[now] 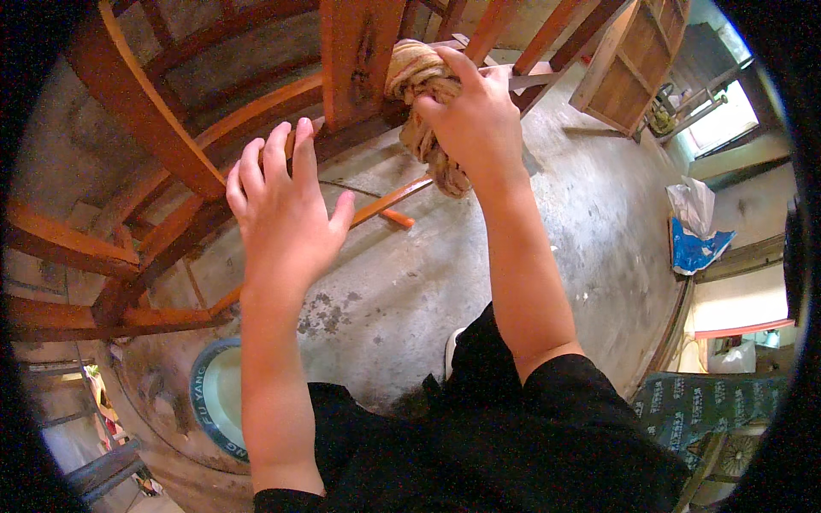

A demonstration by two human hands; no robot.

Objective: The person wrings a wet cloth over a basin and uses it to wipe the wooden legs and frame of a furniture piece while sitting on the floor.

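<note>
My right hand (482, 118) grips a crumpled, striped beige cloth (420, 80) at the top centre. The cloth lies against the lower end of a broad reddish-brown wooden panel (359, 64), and its loose part hangs below my fingers. To the left, my left hand (282, 199) has its fingers spread beside a lower rail of the wooden furniture frame (260, 106). Its fingertips overlap the wood in view; whether they touch it I cannot tell. Slanted wooden slats (494, 32) rise just past my right hand.
A round basin (221, 401) with a dark rim stands on the concrete floor (410, 288), left of my left forearm. An orange-tipped wooden bar (399, 218) lies below the cloth. A wooden panelled piece (632, 64) stands at upper right, with a blue and white bag (696, 243) by the wall.
</note>
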